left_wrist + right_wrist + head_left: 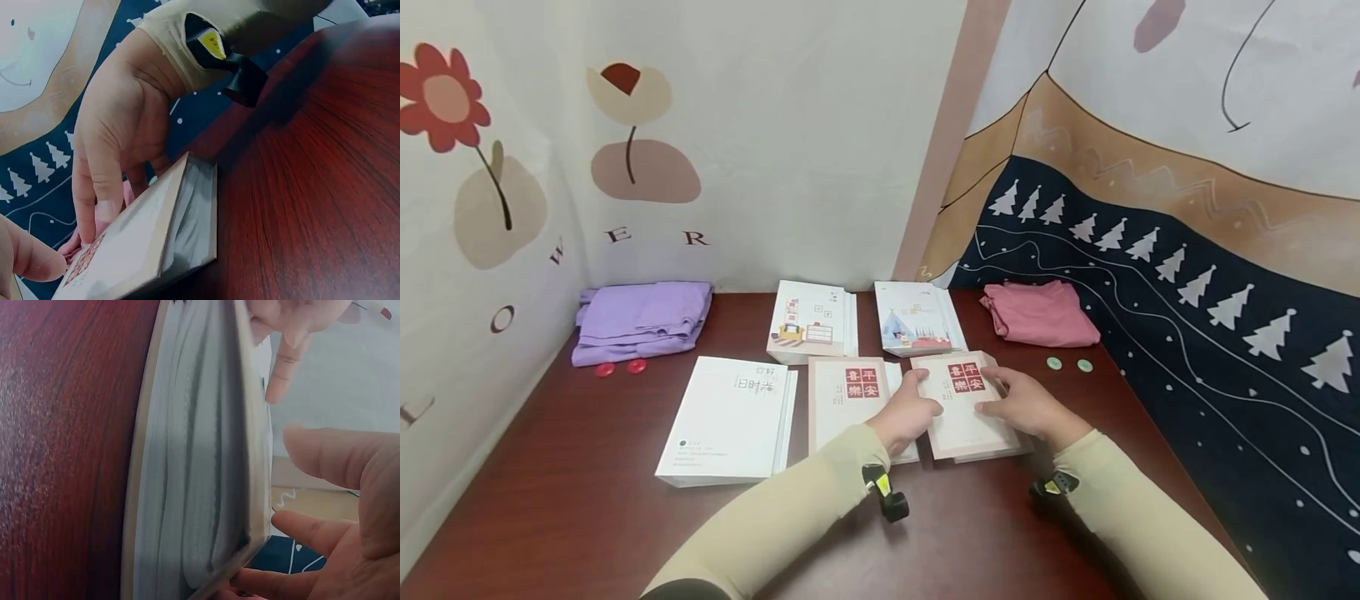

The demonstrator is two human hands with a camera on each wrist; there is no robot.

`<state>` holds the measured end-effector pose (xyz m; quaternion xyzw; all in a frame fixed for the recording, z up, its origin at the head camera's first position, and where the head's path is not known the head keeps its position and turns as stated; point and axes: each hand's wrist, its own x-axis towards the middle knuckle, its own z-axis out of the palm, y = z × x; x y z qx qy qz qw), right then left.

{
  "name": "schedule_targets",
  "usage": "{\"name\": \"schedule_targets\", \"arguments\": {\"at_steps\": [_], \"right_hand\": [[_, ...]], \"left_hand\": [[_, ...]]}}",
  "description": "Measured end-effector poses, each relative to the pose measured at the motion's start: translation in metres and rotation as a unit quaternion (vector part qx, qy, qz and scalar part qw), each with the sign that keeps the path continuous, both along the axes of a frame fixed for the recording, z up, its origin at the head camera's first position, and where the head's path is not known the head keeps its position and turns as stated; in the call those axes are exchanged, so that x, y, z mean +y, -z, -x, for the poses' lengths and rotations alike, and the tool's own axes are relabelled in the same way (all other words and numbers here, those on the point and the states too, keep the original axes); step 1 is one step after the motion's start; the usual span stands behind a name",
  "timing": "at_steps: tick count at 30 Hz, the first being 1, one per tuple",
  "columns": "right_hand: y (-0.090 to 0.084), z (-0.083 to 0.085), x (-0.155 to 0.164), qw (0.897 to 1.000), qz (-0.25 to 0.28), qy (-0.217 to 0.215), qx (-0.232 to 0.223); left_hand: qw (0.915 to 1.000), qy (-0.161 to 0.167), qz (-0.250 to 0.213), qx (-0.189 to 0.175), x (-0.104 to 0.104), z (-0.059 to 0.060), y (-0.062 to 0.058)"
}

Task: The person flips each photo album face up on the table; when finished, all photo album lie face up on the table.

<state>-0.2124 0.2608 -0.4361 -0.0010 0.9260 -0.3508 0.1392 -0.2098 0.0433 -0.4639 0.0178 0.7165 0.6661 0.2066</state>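
A photo album (966, 421) with a cream cover and red squares of white characters lies between both hands, at the right end of the front row. My left hand (904, 421) is at its left edge, thumb over the cover. At the right edge, my right hand (1037, 408) touches the album with fairly straight fingers; its thumb stands slightly off the cover in the right wrist view. Clear page sleeves (200, 456) show between the covers there. A matching album (842, 408) lies left of it, partly hidden by my left forearm.
A white album (730, 417) is at front left. Two illustrated albums (808, 317) (917, 317) lie behind. Folded purple cloth (643, 321) with red buttons (637, 366) sits at left, folded pink cloth (1041, 312) with green buttons (1055, 363) at right. Printed fabric walls enclose the table.
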Motion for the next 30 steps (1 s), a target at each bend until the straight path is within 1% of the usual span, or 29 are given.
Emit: {"name": "schedule_targets", "arguments": {"at_steps": [10, 14, 19, 25, 30], "right_hand": [[0.0011, -0.0004, -0.0002, 1.000, 0.001, 0.006, 0.000], [0.0015, -0.0003, -0.0003, 1.000, -0.001, 0.006, 0.001], [0.0015, -0.0010, -0.0005, 1.000, -0.003, 0.017, -0.005], [0.0020, -0.0016, -0.0004, 1.000, 0.006, 0.025, -0.008], [-0.0014, -0.0046, -0.0023, 1.000, 0.015, 0.025, 0.004]], "left_hand": [[0.9998, 0.001, 0.008, 0.016, 0.0030, 0.0015, -0.0044], [0.9999, -0.002, 0.004, 0.013, 0.0034, 0.0011, -0.0048], [0.9999, -0.010, -0.005, 0.011, 0.0040, 0.0013, -0.0031], [0.9998, -0.004, 0.000, 0.020, 0.0031, 0.0007, -0.0021], [0.9994, 0.000, 0.004, 0.033, -0.0003, 0.0006, -0.0058]]}}
